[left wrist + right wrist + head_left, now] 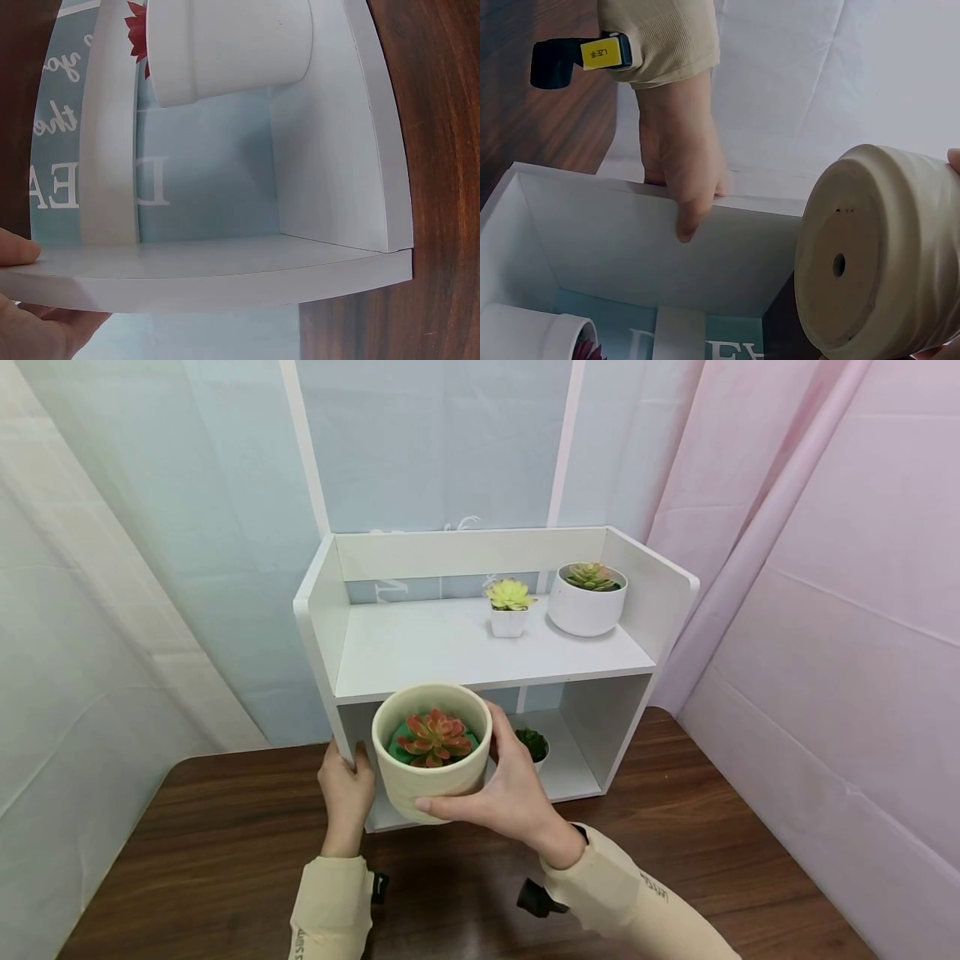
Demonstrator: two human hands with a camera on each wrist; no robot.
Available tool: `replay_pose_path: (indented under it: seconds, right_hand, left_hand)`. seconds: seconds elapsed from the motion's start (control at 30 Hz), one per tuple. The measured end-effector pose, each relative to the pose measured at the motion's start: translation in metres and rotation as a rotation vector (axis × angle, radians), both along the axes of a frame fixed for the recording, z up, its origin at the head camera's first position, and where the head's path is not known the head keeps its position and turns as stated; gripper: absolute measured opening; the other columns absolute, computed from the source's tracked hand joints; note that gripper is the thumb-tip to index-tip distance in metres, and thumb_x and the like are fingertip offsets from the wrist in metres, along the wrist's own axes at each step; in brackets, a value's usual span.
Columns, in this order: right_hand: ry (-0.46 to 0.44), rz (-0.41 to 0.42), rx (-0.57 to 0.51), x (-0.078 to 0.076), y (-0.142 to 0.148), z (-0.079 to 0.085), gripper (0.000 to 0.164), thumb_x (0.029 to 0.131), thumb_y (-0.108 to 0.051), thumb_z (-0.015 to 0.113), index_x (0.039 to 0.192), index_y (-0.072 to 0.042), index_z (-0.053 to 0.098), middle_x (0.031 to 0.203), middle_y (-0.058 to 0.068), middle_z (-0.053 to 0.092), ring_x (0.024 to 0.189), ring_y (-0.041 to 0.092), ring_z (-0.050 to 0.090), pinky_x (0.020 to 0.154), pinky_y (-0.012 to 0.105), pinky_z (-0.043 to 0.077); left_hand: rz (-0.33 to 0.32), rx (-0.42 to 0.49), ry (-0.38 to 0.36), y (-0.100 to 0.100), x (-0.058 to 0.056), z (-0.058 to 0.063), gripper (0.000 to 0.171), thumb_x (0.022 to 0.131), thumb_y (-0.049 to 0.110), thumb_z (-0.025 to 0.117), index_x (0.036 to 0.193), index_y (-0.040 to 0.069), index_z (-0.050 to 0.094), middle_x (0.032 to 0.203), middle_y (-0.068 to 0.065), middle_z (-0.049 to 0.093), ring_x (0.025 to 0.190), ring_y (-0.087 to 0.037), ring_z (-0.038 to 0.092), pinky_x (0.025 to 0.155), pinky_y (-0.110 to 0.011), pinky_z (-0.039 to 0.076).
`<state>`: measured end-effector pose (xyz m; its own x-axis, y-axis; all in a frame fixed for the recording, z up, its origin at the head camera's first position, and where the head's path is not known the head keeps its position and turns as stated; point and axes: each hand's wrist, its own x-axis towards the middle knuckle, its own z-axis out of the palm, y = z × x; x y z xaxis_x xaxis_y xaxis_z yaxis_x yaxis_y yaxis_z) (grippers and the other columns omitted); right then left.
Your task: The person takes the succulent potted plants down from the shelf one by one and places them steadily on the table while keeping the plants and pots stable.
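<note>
My right hand (517, 797) grips a cream flowerpot (427, 789) from its right side, thumb across the front. A red-green succulent (435, 739) sits inside it. The pot is raised in front of a white two-tier shelf (420, 647), and its base with a drain hole faces the right wrist view. My left hand (347, 793) pinches the shelf's left side panel (645, 225), thumb on the inner face and fingers outside. In the lower compartment a white pot (232, 52) with a red plant shows in the left wrist view; the cream pot hides it in the head view.
On the upper tier stand a small square pot (510, 623) with a yellow-green succulent and a round white pot (587, 610) near the right wall. A dark green plant (532, 743) is below, partly behind my right hand. The shelf stands on a brown wooden table (225, 852).
</note>
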<state>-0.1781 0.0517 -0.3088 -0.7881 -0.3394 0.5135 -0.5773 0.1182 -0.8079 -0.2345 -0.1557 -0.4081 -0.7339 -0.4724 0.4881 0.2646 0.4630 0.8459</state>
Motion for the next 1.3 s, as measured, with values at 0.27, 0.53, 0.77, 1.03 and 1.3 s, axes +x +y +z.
replay_pose_path:
  seconds: [0.27, 0.53, 0.77, 1.03, 1.3]
  right_hand:
    - [-0.013, -0.002, 0.004, 0.001, 0.001, -0.005, 0.097, 0.063, -0.020, 0.090, 0.143, -0.026, 0.035, 0.133, -0.007, 0.050, 0.114, 0.016, 0.054, 0.096, 0.038, 0.046]
    - [-0.025, -0.007, 0.015, 0.003, 0.002, -0.010, 0.097, 0.063, -0.021, 0.090, 0.143, -0.026, 0.035, 0.133, -0.006, 0.049, 0.114, 0.016, 0.053, 0.096, 0.039, 0.045]
    - [-0.039, -0.002, 0.018, 0.003, 0.003, -0.014, 0.097, 0.063, -0.021, 0.090, 0.143, -0.026, 0.035, 0.133, -0.006, 0.049, 0.114, 0.016, 0.053, 0.095, 0.039, 0.046]
    - [-0.043, 0.016, 0.019, 0.004, 0.002, -0.018, 0.097, 0.063, -0.021, 0.090, 0.143, -0.026, 0.034, 0.134, -0.005, 0.049, 0.115, 0.016, 0.052, 0.095, 0.039, 0.046]
    - [-0.074, -0.009, 0.031, 0.005, 0.003, -0.023, 0.098, 0.061, -0.023, 0.091, 0.142, -0.026, 0.035, 0.133, -0.007, 0.048, 0.116, 0.014, 0.052, 0.095, 0.037, 0.047]
  left_hand:
    - [-0.003, 0.006, -0.009, 0.000, 0.000, 0.000, 0.024, 0.092, -0.003, 0.050, 0.113, -0.010, 0.059, 0.109, -0.032, 0.064, 0.104, -0.049, 0.060, 0.081, -0.062, 0.049]
    - [-0.008, 0.004, -0.002, 0.000, 0.000, -0.001, 0.024, 0.092, -0.004, 0.050, 0.113, -0.009, 0.059, 0.110, -0.032, 0.063, 0.104, -0.048, 0.061, 0.080, -0.062, 0.049]
    - [-0.011, 0.003, -0.004, 0.000, 0.001, 0.000, 0.025, 0.092, -0.003, 0.050, 0.114, -0.010, 0.059, 0.110, -0.032, 0.063, 0.105, -0.048, 0.060, 0.081, -0.062, 0.049]
    - [0.003, 0.000, -0.001, -0.002, 0.001, 0.000, 0.023, 0.091, -0.002, 0.052, 0.112, -0.009, 0.059, 0.109, -0.032, 0.064, 0.103, -0.049, 0.061, 0.081, -0.062, 0.049]
    - [-0.006, -0.003, 0.002, -0.002, 0.000, -0.002, 0.024, 0.090, -0.004, 0.052, 0.113, -0.010, 0.059, 0.109, -0.033, 0.063, 0.104, -0.049, 0.060, 0.082, -0.062, 0.049]
